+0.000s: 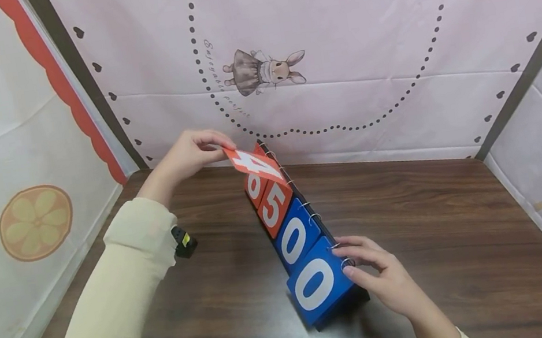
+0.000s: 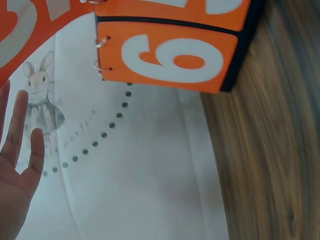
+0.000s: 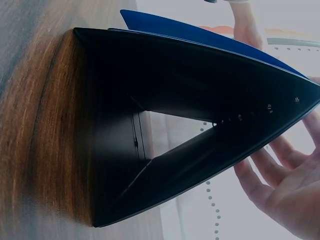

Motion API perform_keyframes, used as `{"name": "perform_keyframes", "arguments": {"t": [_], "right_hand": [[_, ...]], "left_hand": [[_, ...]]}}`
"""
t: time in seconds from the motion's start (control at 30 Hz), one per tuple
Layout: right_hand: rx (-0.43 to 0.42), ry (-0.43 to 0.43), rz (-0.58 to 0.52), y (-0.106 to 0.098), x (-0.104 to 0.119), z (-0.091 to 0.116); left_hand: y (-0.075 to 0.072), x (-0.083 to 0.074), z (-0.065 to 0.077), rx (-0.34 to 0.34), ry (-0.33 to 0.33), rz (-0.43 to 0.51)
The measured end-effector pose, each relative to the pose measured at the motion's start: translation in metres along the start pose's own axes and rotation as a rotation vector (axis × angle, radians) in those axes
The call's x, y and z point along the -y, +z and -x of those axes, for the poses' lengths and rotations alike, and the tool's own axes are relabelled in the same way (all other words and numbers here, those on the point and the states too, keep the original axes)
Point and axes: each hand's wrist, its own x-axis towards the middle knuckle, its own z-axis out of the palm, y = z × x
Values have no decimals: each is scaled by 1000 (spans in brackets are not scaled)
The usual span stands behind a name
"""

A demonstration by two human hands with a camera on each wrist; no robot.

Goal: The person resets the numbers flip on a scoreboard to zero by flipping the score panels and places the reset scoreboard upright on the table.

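A flip scoreboard [image 1: 302,234] stands tent-like on the table, its number cards hung on metal rings along the top edge. At its far end my left hand [image 1: 197,151] pinches the free corner of a red card with a white 4 [image 1: 256,165], lifted off the cards below. Beneath it shows a red card with a 6 [image 2: 172,57]; beside that hangs a red 5 [image 1: 275,209]. Two blue cards read 0, the nearer one [image 1: 317,283] at the near end. There my right hand [image 1: 384,275] holds the top edge, fingers on the back face [image 3: 272,165].
The brown wooden table [image 1: 447,224] runs back to a pink cloth wall [image 1: 359,21] printed with a rabbit. White cloth walls close both sides. A small black device [image 1: 185,245] sits at my left cuff.
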Motion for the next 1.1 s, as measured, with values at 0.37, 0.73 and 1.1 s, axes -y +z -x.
{"name": "perform_keyframes", "arguments": {"t": [0.37, 0.73, 1.1], "right_hand": [[-3, 5, 3, 0, 0, 0], [-7, 9, 4, 1, 0, 1], [-3, 3, -5, 1, 0, 1]], "left_hand": [[-10, 21, 23, 97, -149, -98], [1, 50, 36, 334, -370, -45], [45, 82, 35, 314, -412, -49]]}}
